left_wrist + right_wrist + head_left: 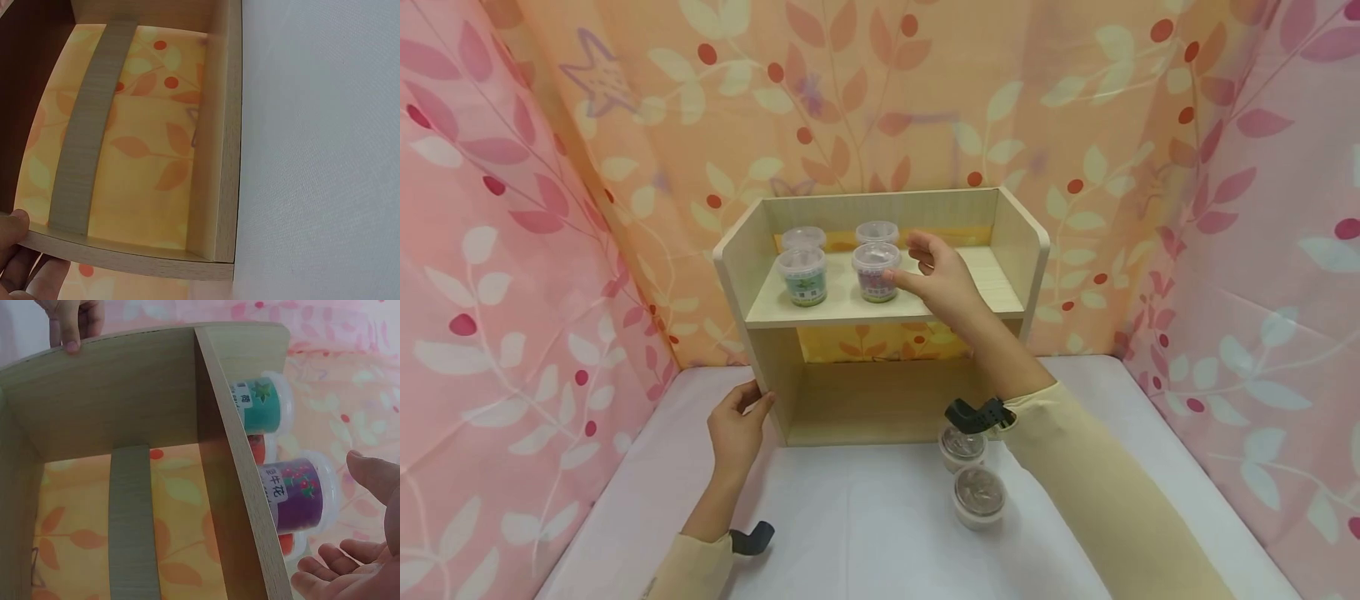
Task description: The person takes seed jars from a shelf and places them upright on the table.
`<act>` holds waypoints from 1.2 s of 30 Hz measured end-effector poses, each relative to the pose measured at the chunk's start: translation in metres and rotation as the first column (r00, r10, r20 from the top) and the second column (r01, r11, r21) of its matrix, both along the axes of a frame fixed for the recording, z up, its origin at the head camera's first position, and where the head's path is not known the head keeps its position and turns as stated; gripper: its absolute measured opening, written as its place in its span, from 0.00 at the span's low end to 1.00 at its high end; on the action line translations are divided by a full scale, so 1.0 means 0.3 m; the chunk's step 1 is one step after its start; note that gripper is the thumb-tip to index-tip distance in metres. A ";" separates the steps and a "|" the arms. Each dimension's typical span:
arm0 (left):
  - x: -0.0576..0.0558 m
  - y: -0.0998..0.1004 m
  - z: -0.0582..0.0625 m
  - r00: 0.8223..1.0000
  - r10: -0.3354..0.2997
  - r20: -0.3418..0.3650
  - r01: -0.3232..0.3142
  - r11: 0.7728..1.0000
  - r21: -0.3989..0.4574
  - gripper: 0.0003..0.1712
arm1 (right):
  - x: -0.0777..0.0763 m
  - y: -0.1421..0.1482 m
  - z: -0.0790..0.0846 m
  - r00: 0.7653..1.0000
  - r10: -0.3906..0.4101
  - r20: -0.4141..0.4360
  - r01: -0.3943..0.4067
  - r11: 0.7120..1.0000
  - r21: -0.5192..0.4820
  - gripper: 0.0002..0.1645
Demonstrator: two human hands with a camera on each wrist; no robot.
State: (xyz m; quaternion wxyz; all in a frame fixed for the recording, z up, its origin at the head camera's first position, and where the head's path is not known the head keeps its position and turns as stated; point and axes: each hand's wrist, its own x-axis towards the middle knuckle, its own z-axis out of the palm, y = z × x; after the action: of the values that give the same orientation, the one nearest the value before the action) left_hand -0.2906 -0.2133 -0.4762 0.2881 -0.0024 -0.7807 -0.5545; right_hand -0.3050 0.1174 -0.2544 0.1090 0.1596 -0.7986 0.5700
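if i drift, right hand (pixel 949 287), fingers apart, might tip the purple cup (pixel 876 282) at its 9 o'clock; left hand (pixel 737 429) pinches the shelf (pixel 782 375).

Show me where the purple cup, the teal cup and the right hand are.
Purple cup (pixel 301 509), right wrist view, on its purple side.
Teal cup (pixel 265 414), right wrist view, on its teal side.
Right hand (pixel 946 283), head view, mid-hand.

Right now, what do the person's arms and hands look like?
Both arms wear long, pale cream-yellow sleeves: the left sleeve and the right sleeve. A chunky black piece sits at each wrist, one on the left and one on the right. The left hand and right hand are bare, with no gloves.
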 end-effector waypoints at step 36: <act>-0.002 0.008 -0.001 1.000 0.004 0.003 -0.004 1.000 0.020 0.13 | -0.059 -0.095 0.011 0.993 -0.090 0.075 0.090 0.996 -0.002 0.48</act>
State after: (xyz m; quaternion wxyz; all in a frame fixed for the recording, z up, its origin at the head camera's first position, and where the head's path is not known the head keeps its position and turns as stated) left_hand -0.2911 -0.2109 -0.4764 0.2880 0.0032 -0.7755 -0.5618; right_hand -0.3228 0.0890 -0.2512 0.1051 0.1016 -0.8070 0.5722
